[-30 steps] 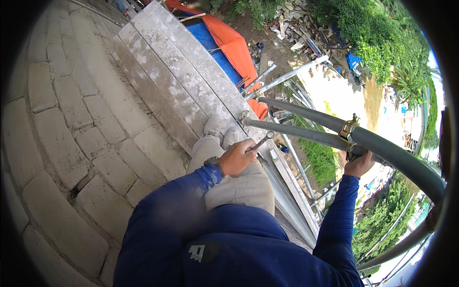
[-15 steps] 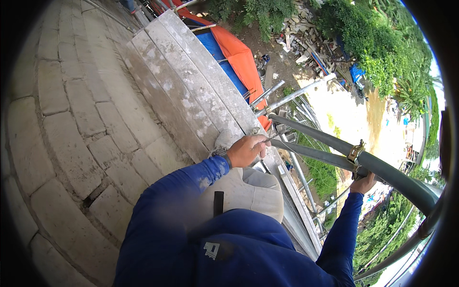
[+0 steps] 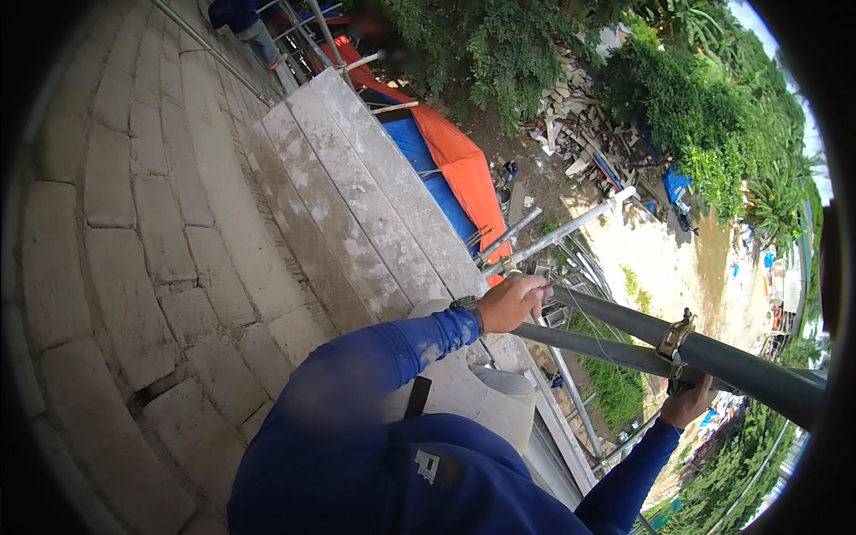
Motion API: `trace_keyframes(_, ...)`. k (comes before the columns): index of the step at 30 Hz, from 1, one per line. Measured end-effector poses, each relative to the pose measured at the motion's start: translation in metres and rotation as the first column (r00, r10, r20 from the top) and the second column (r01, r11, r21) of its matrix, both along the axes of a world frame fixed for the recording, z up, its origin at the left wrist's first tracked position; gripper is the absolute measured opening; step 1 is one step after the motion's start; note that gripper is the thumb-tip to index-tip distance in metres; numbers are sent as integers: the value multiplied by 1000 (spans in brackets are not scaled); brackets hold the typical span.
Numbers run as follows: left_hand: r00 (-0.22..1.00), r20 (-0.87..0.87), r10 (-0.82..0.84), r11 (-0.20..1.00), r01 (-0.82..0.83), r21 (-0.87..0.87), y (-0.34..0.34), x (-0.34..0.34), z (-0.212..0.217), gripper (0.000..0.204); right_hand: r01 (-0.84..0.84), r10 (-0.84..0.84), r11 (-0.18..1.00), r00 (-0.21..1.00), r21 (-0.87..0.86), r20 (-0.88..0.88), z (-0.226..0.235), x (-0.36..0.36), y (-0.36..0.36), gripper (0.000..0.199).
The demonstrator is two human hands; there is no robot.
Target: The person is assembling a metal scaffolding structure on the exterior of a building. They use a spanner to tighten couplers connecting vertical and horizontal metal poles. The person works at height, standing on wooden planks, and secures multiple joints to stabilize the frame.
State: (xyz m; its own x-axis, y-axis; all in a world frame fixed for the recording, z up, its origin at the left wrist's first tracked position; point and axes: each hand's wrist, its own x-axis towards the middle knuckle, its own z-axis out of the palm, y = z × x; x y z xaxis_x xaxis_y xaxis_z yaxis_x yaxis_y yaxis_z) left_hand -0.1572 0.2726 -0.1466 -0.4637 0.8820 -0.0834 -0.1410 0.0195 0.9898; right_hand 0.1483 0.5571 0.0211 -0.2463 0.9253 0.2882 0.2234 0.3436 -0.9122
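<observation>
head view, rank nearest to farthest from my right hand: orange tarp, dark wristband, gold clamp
From the right hand:
1. Gold clamp, just above it
2. Dark wristband, to the left
3. Orange tarp, farther off, upper left

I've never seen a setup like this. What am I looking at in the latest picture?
There is no machine here: a person works bare-handed, filmed from above by a fisheye camera worn on the head, so straight edges bend. The left hand is by the left end of the upper pipe; whether it holds anything is unclear. The right hand seems to grasp the lower pipe beside a brass-coloured clamp, its grip partly hidden. Grey boards with pale stains run alongside stone blocks at the left.
</observation>
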Motion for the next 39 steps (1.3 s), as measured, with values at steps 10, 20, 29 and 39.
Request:
trace_keyframes(10,994,-89,-68,992,77,99,82,7,-13,31,41,-42,999,994,-15,-99,-4,-7,-1,58)
trace_keyframes(20,984,-167,54,938,8,347,147,43,-14,19,6,4,994,996,110,-90,-4,-14,-3,54)
trace_keyframes(29,983,-182,9,925,60,375,170,81,-28,23,-142,134,964,990,222,52,-24,12,26,43)
trace_keyframes(39,946,-300,125,911,10,412,179,80,-42,27,-271,300,929,951,251,-81,-32,0,43,50)
